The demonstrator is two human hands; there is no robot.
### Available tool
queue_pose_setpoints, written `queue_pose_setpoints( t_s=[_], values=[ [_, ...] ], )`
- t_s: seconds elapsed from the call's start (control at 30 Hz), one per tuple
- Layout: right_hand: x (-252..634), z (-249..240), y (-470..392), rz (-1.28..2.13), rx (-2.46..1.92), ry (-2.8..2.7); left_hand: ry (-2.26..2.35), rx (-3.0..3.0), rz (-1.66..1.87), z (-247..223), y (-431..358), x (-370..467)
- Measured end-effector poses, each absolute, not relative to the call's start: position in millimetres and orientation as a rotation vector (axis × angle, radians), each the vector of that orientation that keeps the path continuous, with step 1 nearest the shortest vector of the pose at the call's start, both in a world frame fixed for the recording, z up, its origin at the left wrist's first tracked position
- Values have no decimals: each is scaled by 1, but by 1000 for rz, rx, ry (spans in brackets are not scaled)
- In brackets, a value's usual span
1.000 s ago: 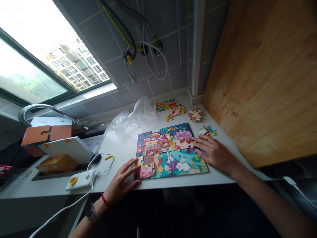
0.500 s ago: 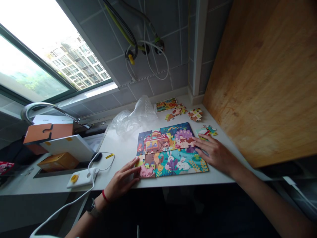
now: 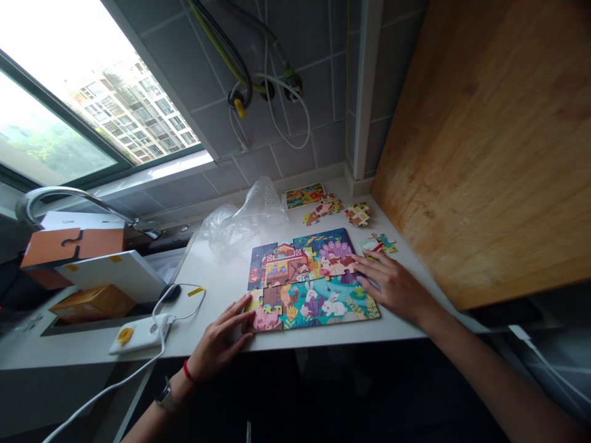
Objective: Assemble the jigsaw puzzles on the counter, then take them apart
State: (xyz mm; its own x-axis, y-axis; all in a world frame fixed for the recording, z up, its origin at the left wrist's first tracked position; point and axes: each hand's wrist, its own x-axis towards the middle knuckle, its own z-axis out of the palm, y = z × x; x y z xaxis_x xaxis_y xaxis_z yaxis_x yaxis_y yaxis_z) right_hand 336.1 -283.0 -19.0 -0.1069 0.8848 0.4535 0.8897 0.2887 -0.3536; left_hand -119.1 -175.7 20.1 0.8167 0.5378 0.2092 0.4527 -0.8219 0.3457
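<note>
A colourful farm jigsaw puzzle point(image 3: 318, 301) lies flat near the counter's front edge, with a red barn, a cow, white rabbits and a pink pig on it. Its upper and lower parts meet along an uneven line, and their right edges do not line up. My left hand point(image 3: 226, 335) rests at the lower left edge, fingers stretched out, fingertips touching the puzzle by the pig. At the right edge, my right hand point(image 3: 392, 283) lies with fingers extended, the tips on the puzzle beside the cow. Loose puzzle pieces point(image 3: 384, 242) lie just beyond that hand.
More loose pieces point(image 3: 357, 215) and a picture card point(image 3: 303, 195) lie at the back, beside a clear plastic bag point(image 3: 258, 209). Left are a power strip point(image 3: 143, 334) with a white cable, boxes point(image 3: 74, 249) and a faucet point(image 3: 87, 195). A wooden panel point(image 3: 489, 141) bounds the right.
The whole view has shifted slightly, so the scene sits a little farther left. Both hands stay at the same edges of the puzzle, and no piece has visibly moved.
</note>
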Motion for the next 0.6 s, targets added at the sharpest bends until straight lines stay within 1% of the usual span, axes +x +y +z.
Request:
queue_pose_setpoints(
  t_s=[0.17,0.3,0.6],
  values=[
    [336,-18,-283,-17,-1592,-1974,781,2703,537,17,-178,-119],
    [336,-17,-282,-72,-1655,-1863,771,2727,611,12,-179,-121],
    [335,-12,-283,-49,-1690,-1806,811,2744,670,1,-181,-128]
  ],
)
